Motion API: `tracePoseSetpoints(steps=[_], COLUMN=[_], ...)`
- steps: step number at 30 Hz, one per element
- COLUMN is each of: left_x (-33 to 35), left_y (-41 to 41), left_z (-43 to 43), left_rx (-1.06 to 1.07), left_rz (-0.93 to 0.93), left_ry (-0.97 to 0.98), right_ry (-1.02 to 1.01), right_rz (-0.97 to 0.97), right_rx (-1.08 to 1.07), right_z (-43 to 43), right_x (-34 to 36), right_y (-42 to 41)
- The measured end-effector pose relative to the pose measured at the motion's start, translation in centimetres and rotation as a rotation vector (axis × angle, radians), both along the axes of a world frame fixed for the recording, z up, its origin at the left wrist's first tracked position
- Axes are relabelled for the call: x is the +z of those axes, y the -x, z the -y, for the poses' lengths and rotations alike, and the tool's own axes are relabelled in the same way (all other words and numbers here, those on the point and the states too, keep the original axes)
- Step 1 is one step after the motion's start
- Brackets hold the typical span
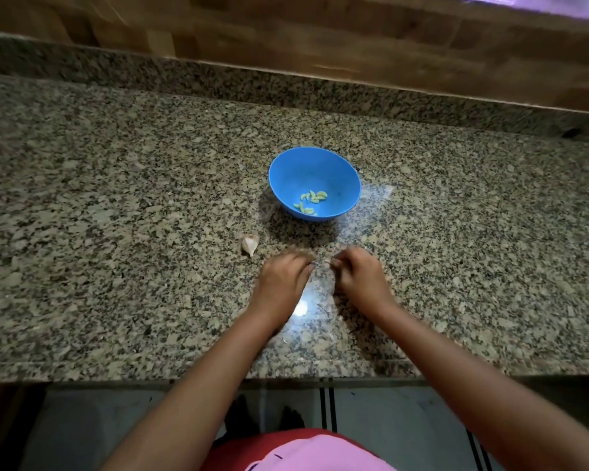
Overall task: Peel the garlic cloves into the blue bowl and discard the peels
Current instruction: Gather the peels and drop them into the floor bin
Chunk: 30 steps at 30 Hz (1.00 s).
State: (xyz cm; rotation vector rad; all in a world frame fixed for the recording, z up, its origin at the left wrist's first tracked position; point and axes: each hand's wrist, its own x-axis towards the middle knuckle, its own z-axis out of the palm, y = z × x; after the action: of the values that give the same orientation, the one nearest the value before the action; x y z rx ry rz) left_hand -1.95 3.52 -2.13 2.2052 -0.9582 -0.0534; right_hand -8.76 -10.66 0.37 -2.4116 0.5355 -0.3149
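Apparently between cloves, the left hand (281, 277) and right hand (361, 275) curl low over the counter (116, 232), either grip too blurred to tell, peeled cloves (312, 200) lying in the blue bowl (286, 171); next, probably, comes the unpeeled garlic piece (250, 244) nearby.

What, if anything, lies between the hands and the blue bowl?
Nothing visible does. Only granite counter separates the left hand and right hand from the blue bowl; the unpeeled garlic piece lies off to the left.
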Motion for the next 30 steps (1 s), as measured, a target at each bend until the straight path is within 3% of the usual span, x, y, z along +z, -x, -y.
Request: tracePoseSetpoints(steps=[3,5,7,15,27,30], left_x=[1.9,2.9,3.7,4.8,4.8,4.8], left_y=[0.8,1.2,1.1,0.4,0.6,0.3], left_z=[0.6,1.2,1.7,1.6,2.2,2.2], left_rx=[0.189,0.246,0.248,0.144,0.033,0.013], left_rz=[-0.461,-0.739,-0.848,-0.826,-0.743,-0.619], left_ry=[0.292,0.465,0.576,0.631,0.396,0.329], right_ry=[-0.592,-0.835,-1.011,-1.441,-1.434,-1.492], right_rz=[0.110,0.183,0.218,0.313,0.318,0.355], right_rx=[-0.241,-0.284,-0.286,-0.246,-0.260,-0.305], right_z=[-1.3,-2.4,-3.3,-3.3,-3.0,-3.0], right_x=[0.7,1.2,1.9,3.6,3.4,3.5], right_y=[0.4,0.7,0.7,0.6,0.5,0.3])
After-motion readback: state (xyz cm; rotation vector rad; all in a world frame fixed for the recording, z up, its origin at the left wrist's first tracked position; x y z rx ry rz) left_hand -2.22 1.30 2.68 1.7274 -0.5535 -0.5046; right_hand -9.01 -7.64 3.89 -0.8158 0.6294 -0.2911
